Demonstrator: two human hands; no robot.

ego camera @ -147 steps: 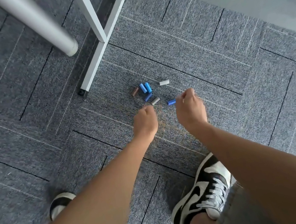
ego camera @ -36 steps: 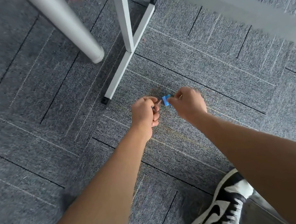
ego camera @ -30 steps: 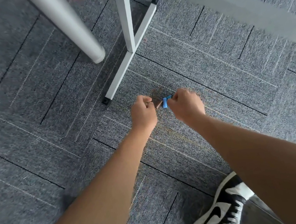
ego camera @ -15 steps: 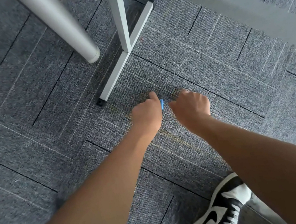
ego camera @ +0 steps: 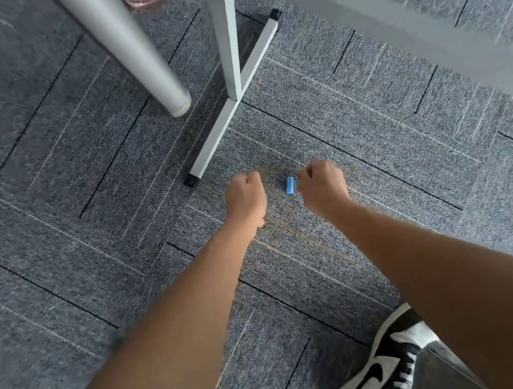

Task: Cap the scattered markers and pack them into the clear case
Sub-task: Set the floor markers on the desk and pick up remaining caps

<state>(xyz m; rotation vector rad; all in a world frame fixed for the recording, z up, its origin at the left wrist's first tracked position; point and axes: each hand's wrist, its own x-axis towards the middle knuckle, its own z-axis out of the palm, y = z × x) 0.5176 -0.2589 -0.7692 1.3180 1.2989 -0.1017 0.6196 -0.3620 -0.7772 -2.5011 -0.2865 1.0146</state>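
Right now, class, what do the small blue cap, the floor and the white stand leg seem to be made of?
Blue cap: probably plastic, smooth with an even colour.
Floor: carpet tiles, grey flecked ribbed weave with dark seams between squares.
White stand leg: likely painted metal tube, square with a black end plug; the finish looks matte.

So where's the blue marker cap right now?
In the head view, the blue cap sits mid-frame, right beside the right hand, across a gap from the left hand.

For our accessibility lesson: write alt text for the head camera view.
Two curled hands, left hand and right hand, reach over grey carpet, a small blue cap by the right. White table legs stand beyond.
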